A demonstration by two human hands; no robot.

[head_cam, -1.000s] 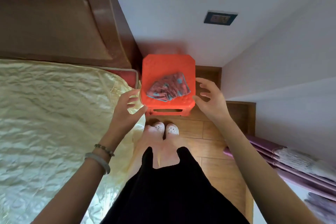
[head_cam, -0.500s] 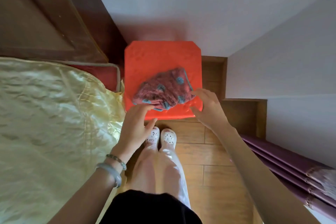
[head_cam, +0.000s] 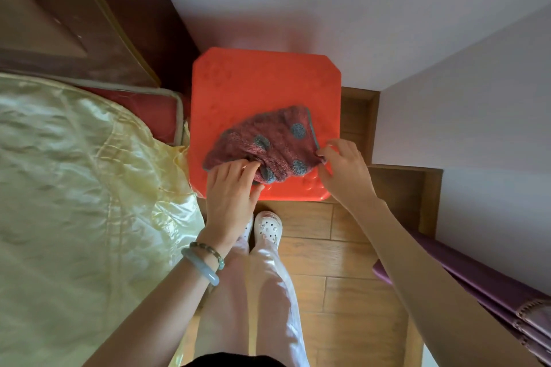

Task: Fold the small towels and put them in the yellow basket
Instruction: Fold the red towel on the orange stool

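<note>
Beyond the grips on the dark red, blue-dotted towel [head_cam: 277, 140], the far half of the square orange plastic stool [head_cam: 256, 83] lies bare. Left of the left hand [head_cam: 229, 191], a cream satin bed cover [head_cam: 89, 188] crowds the stool's edge. Right of the right hand [head_cam: 346, 173], wooden floor [head_cam: 354, 116] lies open to the white wall [head_cam: 462, 128].

Left hand [head_cam: 229, 191], right hand [head_cam: 343, 172]: both forward in pinching grip.

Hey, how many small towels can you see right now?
1. The towel lies crumpled on the orange stool; the left hand grips its near edge, the right hand pinches its right corner. More may lie outside the view.
</note>
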